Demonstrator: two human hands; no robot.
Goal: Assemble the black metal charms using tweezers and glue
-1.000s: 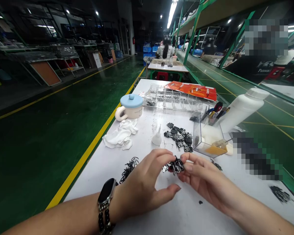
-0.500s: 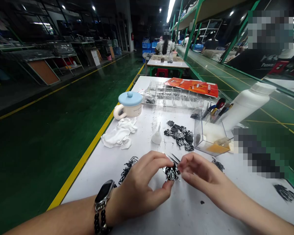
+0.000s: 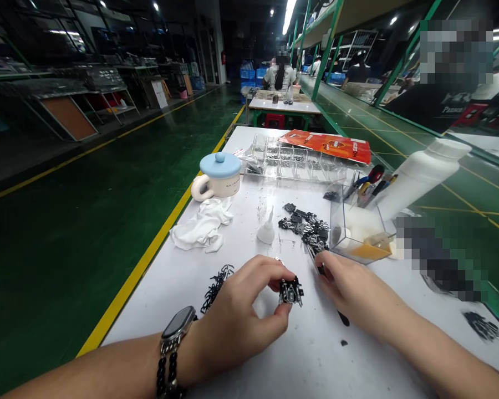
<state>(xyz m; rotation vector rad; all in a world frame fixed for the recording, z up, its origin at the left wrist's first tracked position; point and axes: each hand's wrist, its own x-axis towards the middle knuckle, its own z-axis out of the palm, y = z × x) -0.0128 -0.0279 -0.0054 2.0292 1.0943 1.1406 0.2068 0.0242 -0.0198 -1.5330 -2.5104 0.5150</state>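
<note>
My left hand pinches a small black-and-silver mechanical part between thumb and fingers, above the white table. To its right, my right hand is closed around dark tweezers. Their tips point up and away, at the near edge of a pile of similar black-and-silver parts; whether they touch it I cannot tell. Beyond my left hand lies a heap of small black curved pieces, partly hidden by the hand. A white squeeze bottle with a thin nozzle stands between that heap and the parts pile.
A lidded mug and a white cloth sit at the left edge. At the back are a clear compartment tray and an orange packet. A clear box and large white bottle stand right. People are beyond.
My right hand has moved away from the held part, and the tweezers now point toward the parts pile. My left hand still holds its part in nearly the same place.
</note>
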